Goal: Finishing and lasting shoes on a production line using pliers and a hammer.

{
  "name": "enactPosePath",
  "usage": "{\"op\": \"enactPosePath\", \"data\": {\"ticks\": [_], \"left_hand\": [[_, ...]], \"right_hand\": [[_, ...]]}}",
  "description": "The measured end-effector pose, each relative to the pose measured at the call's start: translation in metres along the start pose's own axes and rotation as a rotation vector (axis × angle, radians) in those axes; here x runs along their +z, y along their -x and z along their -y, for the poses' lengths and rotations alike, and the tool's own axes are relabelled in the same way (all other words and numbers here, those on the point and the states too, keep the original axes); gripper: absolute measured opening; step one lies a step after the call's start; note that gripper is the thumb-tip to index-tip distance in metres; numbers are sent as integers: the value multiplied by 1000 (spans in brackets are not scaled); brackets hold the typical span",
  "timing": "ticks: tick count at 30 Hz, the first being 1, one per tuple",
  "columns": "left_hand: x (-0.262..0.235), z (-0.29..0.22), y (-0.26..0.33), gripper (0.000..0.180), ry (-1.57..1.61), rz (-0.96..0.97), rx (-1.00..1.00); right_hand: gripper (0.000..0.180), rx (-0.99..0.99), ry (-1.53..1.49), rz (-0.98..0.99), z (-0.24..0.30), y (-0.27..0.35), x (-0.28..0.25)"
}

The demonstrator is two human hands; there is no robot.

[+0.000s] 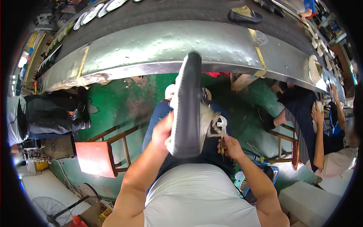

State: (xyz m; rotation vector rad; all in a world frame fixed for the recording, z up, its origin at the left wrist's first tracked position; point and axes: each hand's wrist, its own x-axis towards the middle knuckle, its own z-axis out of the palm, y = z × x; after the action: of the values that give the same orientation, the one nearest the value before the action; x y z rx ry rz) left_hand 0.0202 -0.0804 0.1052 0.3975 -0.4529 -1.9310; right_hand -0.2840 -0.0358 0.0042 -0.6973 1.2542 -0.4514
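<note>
I see the metal bench (159, 47) curving across the top, its front edge running just beyond the shoe's toe. Below that edge is green floor (113, 102), the widest free room, on my left between the bench and the red stool (96, 159). Further left a seated person's dark legs (53, 113) close that side. On my right another seated person (314, 132) sits near, so there is less room there. A black shoe (244, 16) lies on the belt behind the bench.

The shoe (187, 109) stands upright over my lap, grey sole facing me, toe up toward the bench edge. My left hand (162, 130) is clamped on its left side near the heel, thumb pressed on the sole edge, fingers wrapped behind. My right hand (230, 147) is closed around the handles of pliers (222, 130), just right of the shoe; the jaws touch the pale upper at the sole's right edge.
</note>
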Motion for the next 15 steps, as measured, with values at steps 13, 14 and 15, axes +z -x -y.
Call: {"op": "enactPosePath", "data": {"ticks": [13, 14, 15], "left_hand": [[-52, 7, -60, 81, 157, -76, -36], [-46, 6, -58, 81, 166, -82, -38], [-31, 0, -58, 80, 205, -89, -50]], "right_hand": [[40, -244, 1095, 68, 26, 57, 18], [40, -234, 1097, 72, 24, 60, 21], [40, -344, 1188, 50, 23, 62, 23]]}}
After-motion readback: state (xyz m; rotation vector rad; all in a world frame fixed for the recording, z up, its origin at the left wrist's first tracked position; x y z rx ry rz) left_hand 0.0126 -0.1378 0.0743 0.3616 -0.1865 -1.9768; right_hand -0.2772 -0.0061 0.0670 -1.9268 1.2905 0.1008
